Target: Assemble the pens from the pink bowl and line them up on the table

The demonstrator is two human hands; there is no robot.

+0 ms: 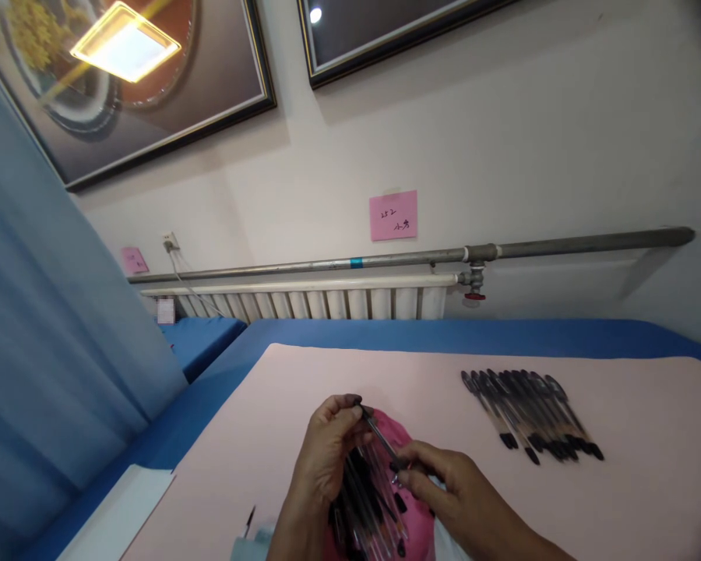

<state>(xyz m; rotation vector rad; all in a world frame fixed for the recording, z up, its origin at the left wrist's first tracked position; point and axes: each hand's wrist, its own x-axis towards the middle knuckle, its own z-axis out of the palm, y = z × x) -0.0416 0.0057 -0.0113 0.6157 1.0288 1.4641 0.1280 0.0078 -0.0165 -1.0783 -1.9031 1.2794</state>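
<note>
A slim pen (381,435) is held slantwise between my two hands. My left hand (327,448) pinches its upper end, which is dark. At the lower end, the fingers of my right hand (447,477) are closed around it. Just below, many clear-barrelled pens (365,499) with dark parts lie bunched in a bright pink holder (424,530), partly hidden by my hands and wrists; I cannot tell whether it is a bag or a cloth. To the right, a row of black-capped pens (529,413) lies side by side on the pink sheet.
The pink sheet (648,436) covers a blue table (432,335). A white sheet (120,514) lies at the lower left, near a thin dark-tipped item (249,520) and something pale blue (250,548). Behind stand a radiator (350,304) and a pipe (409,257); a blue curtain (52,312) hangs left.
</note>
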